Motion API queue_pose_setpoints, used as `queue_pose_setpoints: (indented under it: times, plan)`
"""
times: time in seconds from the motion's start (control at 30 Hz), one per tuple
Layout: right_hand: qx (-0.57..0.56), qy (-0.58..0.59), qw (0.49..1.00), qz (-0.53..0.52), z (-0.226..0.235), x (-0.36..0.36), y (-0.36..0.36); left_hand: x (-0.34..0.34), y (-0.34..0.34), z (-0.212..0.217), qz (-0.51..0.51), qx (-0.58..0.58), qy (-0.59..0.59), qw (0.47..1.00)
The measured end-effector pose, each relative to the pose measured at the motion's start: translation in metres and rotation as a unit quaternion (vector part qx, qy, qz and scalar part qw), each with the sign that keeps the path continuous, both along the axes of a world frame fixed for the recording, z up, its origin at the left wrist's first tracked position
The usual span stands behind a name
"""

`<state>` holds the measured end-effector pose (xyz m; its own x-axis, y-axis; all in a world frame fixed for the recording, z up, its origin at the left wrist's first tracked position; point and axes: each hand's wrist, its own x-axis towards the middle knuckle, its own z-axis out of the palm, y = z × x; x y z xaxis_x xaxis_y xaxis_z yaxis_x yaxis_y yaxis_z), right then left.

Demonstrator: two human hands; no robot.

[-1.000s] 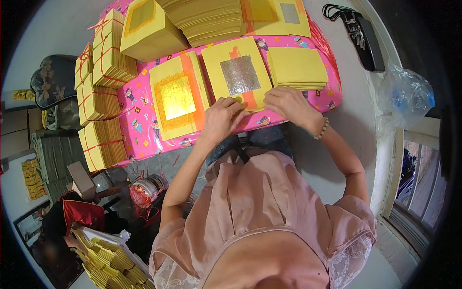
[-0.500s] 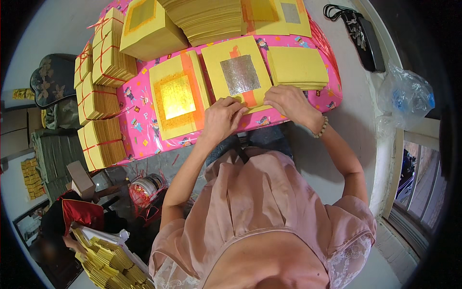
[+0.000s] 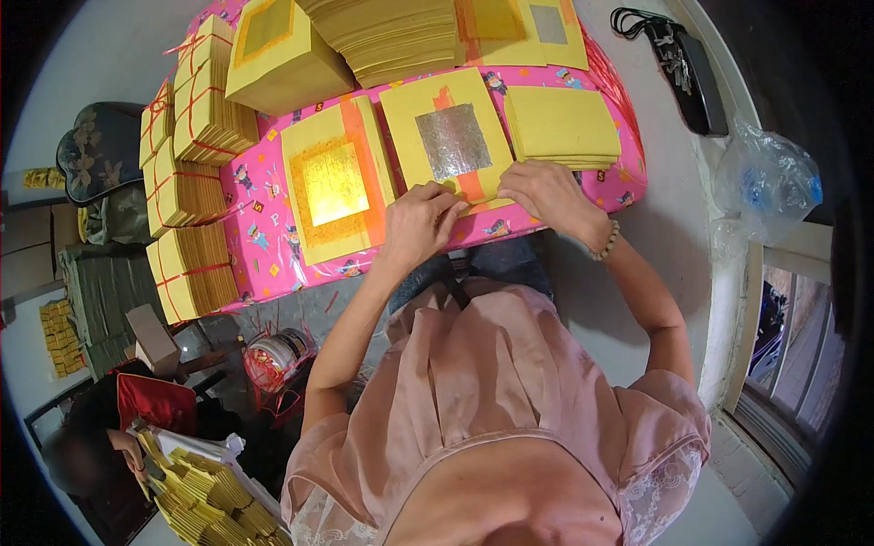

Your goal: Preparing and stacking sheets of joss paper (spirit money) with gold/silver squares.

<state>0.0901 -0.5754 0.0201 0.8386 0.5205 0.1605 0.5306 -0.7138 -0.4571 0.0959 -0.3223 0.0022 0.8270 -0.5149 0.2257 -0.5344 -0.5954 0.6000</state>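
Observation:
A yellow paper sheet (image 3: 410,127) with an orange strip and a silver foil square (image 3: 452,141) lies in front of me on the pink table. Its near edge is curled up in a narrow fold. My left hand (image 3: 421,218) pinches that edge at its left part, fingers bent. At the right corner, my right hand (image 3: 548,193), with a beaded bracelet at the wrist, presses the same edge between thumb and fingers. Left of it sits a stack of yellow sheets with a gold foil square (image 3: 337,187). Folded yellow papers (image 3: 563,123) are piled on the right.
Yellow bundles (image 3: 187,273) tied with red string line the table's left side. Tall paper stacks (image 3: 391,41) stand at the back. Red strings (image 3: 614,86) hang at the right edge. At lower left, another person's hand (image 3: 127,450) is beside a box of folded yellow papers (image 3: 218,496).
My hands stay on the sheet's near edge, with hardly any shift. At lower left the other person's hand has moved slightly up and left.

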Motion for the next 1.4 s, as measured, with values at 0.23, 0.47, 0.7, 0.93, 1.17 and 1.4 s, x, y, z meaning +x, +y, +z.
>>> queue_pose_setpoints:
  times: [0.23, 0.47, 0.7, 0.93, 1.17, 1.4]
  plan:
    - [0.011, -0.084, 0.996, -0.022, 0.004, -0.012, 0.015, 0.002, -0.002, -0.004, 0.007, 0.044, -0.024, 0.999]
    - [-0.023, -0.098, 0.995, -0.005, 0.014, 0.015, 0.015, 0.020, 0.001, 0.021, 0.025, 0.030, 0.049, 0.998]
    - [-0.013, -0.061, 0.998, -0.028, 0.044, 0.062, 0.014, 0.024, -0.003, 0.033, 0.059, -0.061, -0.252, 0.964]
    - [-0.015, -0.002, 0.998, -0.067, 0.035, 0.126, 0.014, 0.034, -0.017, 0.005, 0.013, 0.022, -0.159, 0.987]
    - [-0.029, 0.013, 0.995, -0.092, 0.002, 0.174, 0.018, 0.064, -0.024, -0.015, 0.005, 0.100, -0.140, 0.985]
    - [-0.145, -0.140, 0.976, -0.089, -0.008, 0.173, 0.037, 0.071, -0.024, -0.026, 0.013, 0.130, -0.132, 0.983]
